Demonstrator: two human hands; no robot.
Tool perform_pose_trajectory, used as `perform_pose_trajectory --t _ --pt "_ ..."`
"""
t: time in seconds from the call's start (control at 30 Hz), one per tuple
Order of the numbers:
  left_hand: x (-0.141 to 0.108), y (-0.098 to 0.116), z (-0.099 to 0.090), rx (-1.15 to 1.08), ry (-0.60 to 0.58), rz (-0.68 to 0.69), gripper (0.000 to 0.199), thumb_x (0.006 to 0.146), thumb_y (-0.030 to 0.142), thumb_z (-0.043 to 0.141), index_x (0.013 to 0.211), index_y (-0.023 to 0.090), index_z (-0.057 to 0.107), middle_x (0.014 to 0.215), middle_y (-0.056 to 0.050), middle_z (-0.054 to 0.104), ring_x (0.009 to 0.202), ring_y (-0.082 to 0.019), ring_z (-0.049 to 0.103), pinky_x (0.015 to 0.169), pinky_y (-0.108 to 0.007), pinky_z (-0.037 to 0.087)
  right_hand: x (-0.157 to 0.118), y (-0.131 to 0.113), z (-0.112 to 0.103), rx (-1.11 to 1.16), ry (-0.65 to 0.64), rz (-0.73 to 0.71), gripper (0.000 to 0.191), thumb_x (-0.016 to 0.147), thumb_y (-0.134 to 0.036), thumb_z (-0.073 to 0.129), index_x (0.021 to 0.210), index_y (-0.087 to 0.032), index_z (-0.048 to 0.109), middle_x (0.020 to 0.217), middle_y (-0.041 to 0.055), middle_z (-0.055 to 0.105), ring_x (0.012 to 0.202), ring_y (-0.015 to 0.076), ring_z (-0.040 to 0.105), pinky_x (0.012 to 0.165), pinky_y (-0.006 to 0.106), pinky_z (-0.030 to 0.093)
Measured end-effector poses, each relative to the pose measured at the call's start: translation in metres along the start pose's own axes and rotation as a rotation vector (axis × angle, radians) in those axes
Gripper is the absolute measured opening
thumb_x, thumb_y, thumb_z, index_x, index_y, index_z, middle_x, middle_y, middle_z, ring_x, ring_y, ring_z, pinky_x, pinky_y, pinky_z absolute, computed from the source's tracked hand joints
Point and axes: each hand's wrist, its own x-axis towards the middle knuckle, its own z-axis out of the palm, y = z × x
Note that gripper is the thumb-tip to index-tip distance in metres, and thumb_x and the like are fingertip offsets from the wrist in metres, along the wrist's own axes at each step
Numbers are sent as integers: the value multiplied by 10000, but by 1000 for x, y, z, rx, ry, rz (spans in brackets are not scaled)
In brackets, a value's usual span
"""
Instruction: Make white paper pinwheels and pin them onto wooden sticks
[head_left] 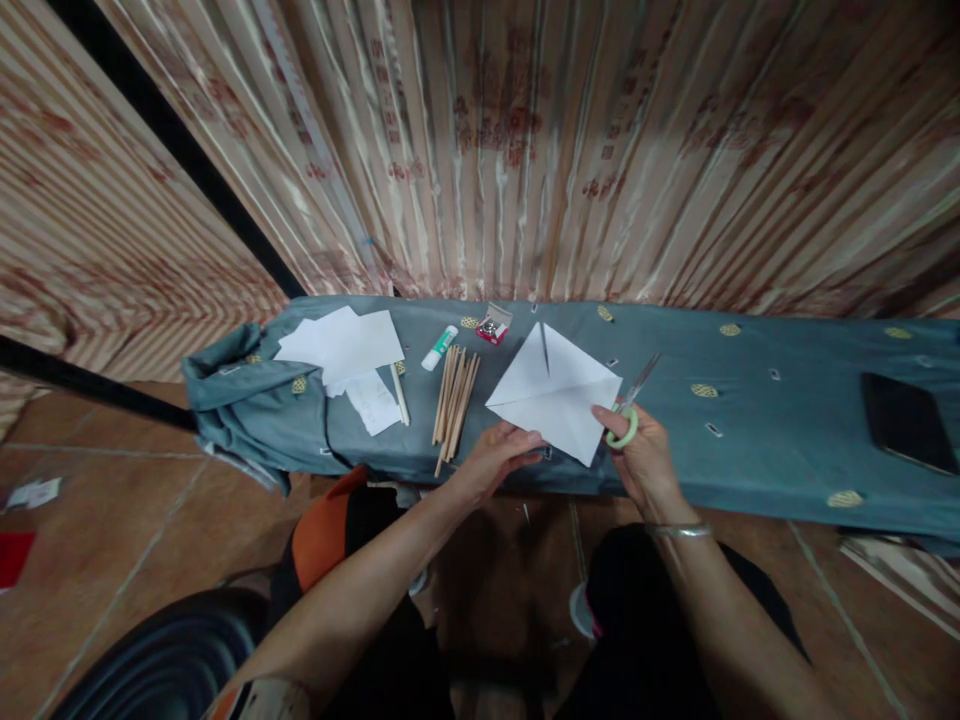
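A square white sheet of paper [555, 395] with diagonal creases is held between my two hands over the cloth-covered surface. A thin dark streak runs in from its top corner; I cannot tell whether it is a slit or a slim object. My left hand [499, 455] is closed on the lower left edge, thumb on top. My right hand [641, 455] pinches the right side of the sheet. It also holds scissors [624, 425] with pale green handles, their blades pointing up and right, away from the paper.
A blue-green patterned cloth [780, 420] covers the long narrow surface. Left of the sheet lie wooden sticks [454, 400], a glue stick [440, 347], a small red box [493, 325], a white rod [400, 393] and white papers [345, 345]. A dark phone-like slab [907, 420] lies far right.
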Motion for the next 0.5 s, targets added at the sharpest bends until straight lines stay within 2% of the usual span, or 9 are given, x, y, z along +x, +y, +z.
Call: perform_pose_trajectory --t 0.1,0.27,0.5 --pt "2 -2 3 -24 45 25 499 546 460 876 886 138 702 955 -105 726 950 -238 680 834 -343 538 0 6 5 -17 -30 1 364 568 -386 855 839 -236 664 836 -10 713 730 162 637 704 294 514" --pt "5 -1 6 -48 161 77 562 551 375 875 1027 147 684 1076 -121 723 946 -250 688 766 -352 569 -4 14 14 -93 -97 -5 383 603 -451 825 862 -248 628 780 -28 684 675 149 599 651 278 484" --pt "14 4 -1 -45 341 202 618 514 302 875 1081 178 666 1038 -88 734 868 -220 686 703 -326 563 -13 5 20 -168 -151 30 464 592 -533 815 876 -223 620 689 -23 639 607 129 550 587 257 443"
